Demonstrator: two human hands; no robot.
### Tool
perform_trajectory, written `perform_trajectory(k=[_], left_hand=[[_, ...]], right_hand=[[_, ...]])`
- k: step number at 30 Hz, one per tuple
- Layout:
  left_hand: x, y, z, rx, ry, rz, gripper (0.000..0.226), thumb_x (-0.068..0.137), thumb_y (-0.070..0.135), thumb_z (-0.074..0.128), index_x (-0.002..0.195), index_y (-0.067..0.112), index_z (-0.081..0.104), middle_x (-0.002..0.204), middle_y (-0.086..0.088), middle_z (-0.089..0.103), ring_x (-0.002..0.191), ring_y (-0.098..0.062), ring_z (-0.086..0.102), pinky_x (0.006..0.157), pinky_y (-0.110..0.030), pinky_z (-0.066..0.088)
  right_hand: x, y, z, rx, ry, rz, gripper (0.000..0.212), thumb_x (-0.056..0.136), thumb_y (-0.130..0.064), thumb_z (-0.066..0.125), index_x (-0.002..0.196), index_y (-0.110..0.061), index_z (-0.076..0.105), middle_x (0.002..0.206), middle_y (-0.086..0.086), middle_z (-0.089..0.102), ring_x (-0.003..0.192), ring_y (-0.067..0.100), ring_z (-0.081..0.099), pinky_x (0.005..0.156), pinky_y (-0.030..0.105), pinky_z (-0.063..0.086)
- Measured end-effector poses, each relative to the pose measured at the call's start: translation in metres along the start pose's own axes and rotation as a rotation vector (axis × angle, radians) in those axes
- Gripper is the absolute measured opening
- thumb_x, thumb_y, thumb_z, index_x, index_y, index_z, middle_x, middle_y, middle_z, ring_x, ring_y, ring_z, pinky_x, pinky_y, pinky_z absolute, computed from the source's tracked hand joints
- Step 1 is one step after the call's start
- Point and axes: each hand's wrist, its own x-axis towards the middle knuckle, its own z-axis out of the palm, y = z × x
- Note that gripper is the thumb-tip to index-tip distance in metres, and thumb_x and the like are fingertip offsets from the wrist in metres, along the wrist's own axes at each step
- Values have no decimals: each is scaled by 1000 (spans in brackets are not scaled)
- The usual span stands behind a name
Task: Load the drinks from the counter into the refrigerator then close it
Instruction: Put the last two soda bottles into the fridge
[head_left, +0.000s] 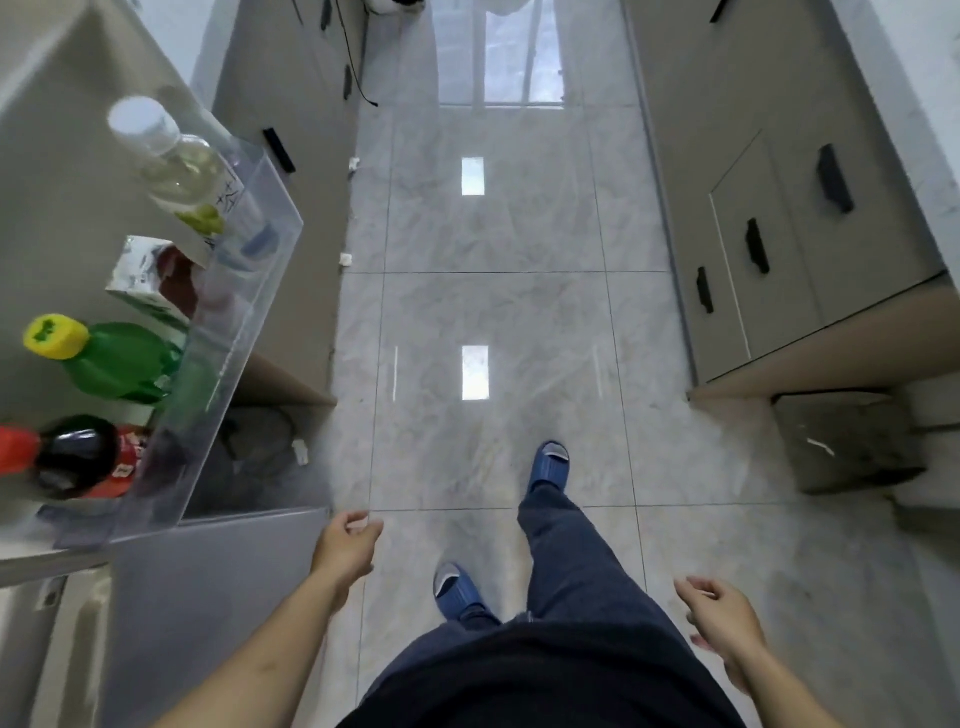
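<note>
clear plastic door shelf loaded, both hands free

clear plastic refrigerator door shelf (270, 249) at left holds four drinks in a row: a pale clear bottle with white cap (176, 161), a white and red carton (150, 275), a green bottle with yellow cap (104, 358), and a dark cola bottle with red cap (67, 457). left hand (345, 548) hangs near the grey door edge (208, 597), fingers loosely curled, holding nothing. right hand (724, 621) likewise relaxed and unladen. blue slippers (548, 465) stand on grey marble tile floor (493, 291).

Four drinks stand in the open refrigerator door's clear shelf (244, 332) — clear bottle (176, 161), carton (150, 275), green bottle (119, 358), cola (78, 457).
</note>
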Motion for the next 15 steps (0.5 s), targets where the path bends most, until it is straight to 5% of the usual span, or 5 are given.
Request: perform_trajectory(k=[7,15], left_hand=[[34,84,36,6,30,-26,28,94,24,64,119,18,54,106,-9,58,86,-24,60,60,-29,51],[49,184,65,-38,97,-45,27,95,21,60,121,18,52,106,-8,57,88,-25,60,65,-31,50]], right_hand=[[71,-71,-23,-41,-27,46,28,90,-24,68,109,-4,65,95,9,65,82,28,60,68,32,49],[166,-260,-43,-98,-126,-115,29,93,-29,65,114,-9,61,105,11,65,94,28,62,76,40,54]])
